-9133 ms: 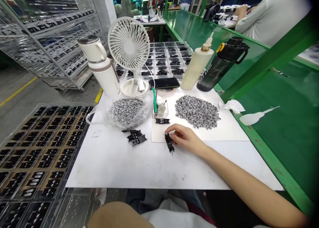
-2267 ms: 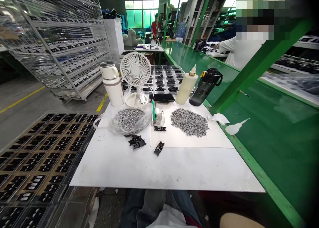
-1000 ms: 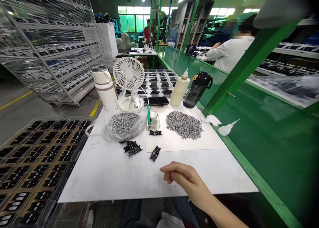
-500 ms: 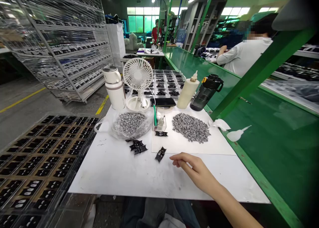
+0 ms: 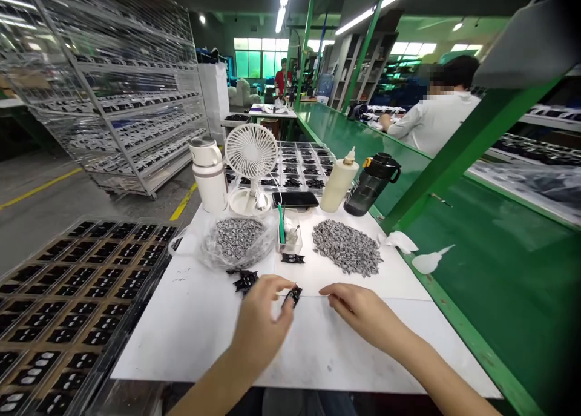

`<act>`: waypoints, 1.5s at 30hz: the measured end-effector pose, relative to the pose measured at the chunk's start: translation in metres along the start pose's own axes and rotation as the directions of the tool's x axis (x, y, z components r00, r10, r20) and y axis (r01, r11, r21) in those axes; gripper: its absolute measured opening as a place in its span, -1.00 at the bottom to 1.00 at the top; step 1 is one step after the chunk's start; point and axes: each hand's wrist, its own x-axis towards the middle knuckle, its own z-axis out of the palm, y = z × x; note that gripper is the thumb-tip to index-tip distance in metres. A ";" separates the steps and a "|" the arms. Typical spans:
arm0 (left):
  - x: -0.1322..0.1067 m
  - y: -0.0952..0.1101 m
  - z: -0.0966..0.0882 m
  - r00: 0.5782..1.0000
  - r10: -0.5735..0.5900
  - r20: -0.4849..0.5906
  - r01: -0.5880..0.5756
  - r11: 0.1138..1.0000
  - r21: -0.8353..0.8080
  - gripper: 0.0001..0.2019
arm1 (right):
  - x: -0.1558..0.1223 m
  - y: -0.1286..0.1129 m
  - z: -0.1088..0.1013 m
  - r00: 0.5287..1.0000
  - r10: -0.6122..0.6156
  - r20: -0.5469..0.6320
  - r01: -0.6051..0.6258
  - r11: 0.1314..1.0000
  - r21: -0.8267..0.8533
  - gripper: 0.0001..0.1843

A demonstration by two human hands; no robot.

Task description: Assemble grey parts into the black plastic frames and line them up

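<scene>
Black plastic part (image 5: 294,295) lies flat on the white worktop (image 5: 181,343), between the hands. The blurred left hand (image 5: 261,322) curls just beside it at 7 o'clock, and whether it grips I cannot tell; the right hand (image 5: 363,313) rests open at 3 o'clock. It looks light and stiff, best pinched along its long edges.

My left hand (image 5: 262,322) touches a black plastic piece (image 5: 293,295) on the white surface (image 5: 190,337). My right hand (image 5: 363,312) lies just beside it.
</scene>
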 end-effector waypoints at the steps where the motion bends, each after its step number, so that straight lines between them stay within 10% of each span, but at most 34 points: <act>1: -0.001 0.000 0.006 0.998 0.012 0.056 -0.015 0.998 0.060 -0.76 | 0.000 0.001 -0.001 1.000 0.011 -0.013 -0.011 1.000 -0.019 -0.68; 9: 0.007 -0.007 0.044 0.957 0.110 0.267 -0.252 0.770 0.587 -0.62 | 0.043 -0.044 -0.023 0.959 -0.068 -0.274 0.075 0.997 0.015 -0.75; 14: 0.004 -0.013 0.042 0.946 0.100 0.309 -0.257 0.811 0.525 -0.53 | 0.143 -0.096 -0.005 0.932 -0.358 -0.059 0.327 0.899 -0.292 -0.70; 21: 0.007 -0.015 0.032 0.946 -0.002 0.323 -0.162 0.863 0.478 -0.66 | 0.210 -0.103 0.040 0.936 -0.350 0.016 0.335 0.879 -0.340 -0.80; 26: 0.011 -0.015 0.024 0.944 -0.013 0.331 -0.130 0.905 0.405 -0.62 | 0.192 -0.105 0.022 0.937 -0.345 -0.048 0.321 0.909 -0.264 -0.86; 30: 0.017 -0.012 0.017 0.932 -0.177 0.317 0.181 0.983 0.015 -0.63 | 0.137 -0.089 -0.010 0.930 -0.346 -0.126 0.338 0.938 -0.083 -0.94; 36: 0.022 -0.006 0.015 0.697 -0.453 0.555 0.713 0.522 -0.469 -0.67 | 0.054 -0.025 -0.009 0.940 -0.125 -0.318 0.304 0.727 0.615 -0.97; 45: 0.022 -0.004 0.018 0.729 -0.365 0.579 0.648 0.093 -0.756 -0.47 | 0.043 -0.010 0.011 0.993 0.061 -0.105 0.050 0.589 0.806 -0.87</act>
